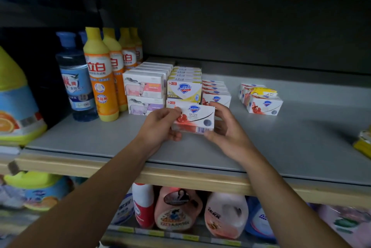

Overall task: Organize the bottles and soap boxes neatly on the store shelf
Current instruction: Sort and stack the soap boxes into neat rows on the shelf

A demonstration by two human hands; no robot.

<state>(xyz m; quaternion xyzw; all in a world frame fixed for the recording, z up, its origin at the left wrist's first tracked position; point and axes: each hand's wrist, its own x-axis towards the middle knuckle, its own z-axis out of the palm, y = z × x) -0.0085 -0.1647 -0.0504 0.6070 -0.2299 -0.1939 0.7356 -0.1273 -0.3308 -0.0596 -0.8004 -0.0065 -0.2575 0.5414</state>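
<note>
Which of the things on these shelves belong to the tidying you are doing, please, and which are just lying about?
Part of the job:
- red Safeguard box, held by left hand and right hand
- soap box rows
- loose soap boxes
- orange bottles
- blue bottle

Just lying about:
- detergent jugs below
- large jug, far left
- yellow packet, right edge

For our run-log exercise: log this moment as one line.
stage: placing | held: white-and-red Safeguard soap box | left hand: grips box | right hand: grips box | over: grey shelf
</note>
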